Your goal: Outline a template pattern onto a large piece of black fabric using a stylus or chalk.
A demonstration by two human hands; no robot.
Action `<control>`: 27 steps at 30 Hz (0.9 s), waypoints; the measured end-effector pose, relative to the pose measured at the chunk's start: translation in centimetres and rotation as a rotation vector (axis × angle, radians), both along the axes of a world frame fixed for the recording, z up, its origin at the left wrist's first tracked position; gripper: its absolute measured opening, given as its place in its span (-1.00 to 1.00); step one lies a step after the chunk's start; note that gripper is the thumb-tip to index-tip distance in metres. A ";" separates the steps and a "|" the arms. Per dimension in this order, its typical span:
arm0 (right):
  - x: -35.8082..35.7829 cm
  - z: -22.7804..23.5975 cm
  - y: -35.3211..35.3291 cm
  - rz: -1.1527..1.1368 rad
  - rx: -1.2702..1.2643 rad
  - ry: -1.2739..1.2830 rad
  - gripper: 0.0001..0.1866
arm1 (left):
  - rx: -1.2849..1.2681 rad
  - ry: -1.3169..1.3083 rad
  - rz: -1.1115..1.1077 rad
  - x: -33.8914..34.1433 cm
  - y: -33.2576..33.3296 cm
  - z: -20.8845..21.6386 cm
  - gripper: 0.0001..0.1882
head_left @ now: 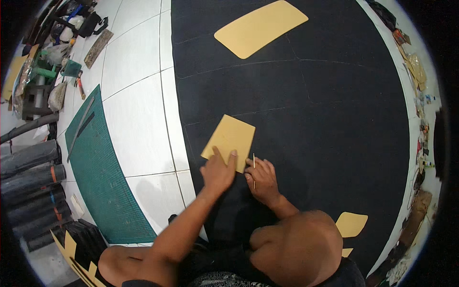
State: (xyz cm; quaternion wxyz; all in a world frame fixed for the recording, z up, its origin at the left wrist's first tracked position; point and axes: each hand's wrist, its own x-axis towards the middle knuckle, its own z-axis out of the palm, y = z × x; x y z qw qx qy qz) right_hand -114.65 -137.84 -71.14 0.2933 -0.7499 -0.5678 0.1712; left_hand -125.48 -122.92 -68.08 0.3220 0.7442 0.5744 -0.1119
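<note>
A tan rectangular card template [233, 132] lies slightly turned on a large sheet of black cloth [334, 143]. My left hand [220, 171] rests on its lower part, fingers stretched out and pressing it down. By the template's lower right edge, my right hand [262, 181] is closed around a thin pale stick [254, 157], which stands out past the fingers at both ends. The stick's exact kind is too small to tell. Faint light lines run across the cloth. Farther off, a bigger tan template with rounded corners [262, 29] lies on the same cloth.
Smaller tan card pieces [352, 225] lie near my right knee. On the white tiles [138, 115] to the left is a green cutting mat [106, 191] with a metal ruler [80, 129]. Dark rolls [31, 184] are stacked at far left, and clutter lines the right wall.
</note>
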 end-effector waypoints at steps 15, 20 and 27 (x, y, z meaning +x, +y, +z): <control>4.0 -2.4 0.7 -0.137 -0.064 -0.180 -0.68 | 0.504 -0.186 -0.689 0.0 6.6 -1.6 -0.33; 4.0 -2.6 0.9 -0.179 -0.066 -0.182 -0.69 | 0.387 -0.143 -0.697 0.2 7.5 -1.5 -0.24; 4.0 -2.5 0.9 -0.157 -0.097 -0.174 -0.66 | 0.354 -0.162 -0.668 0.0 7.8 -1.5 -0.22</control>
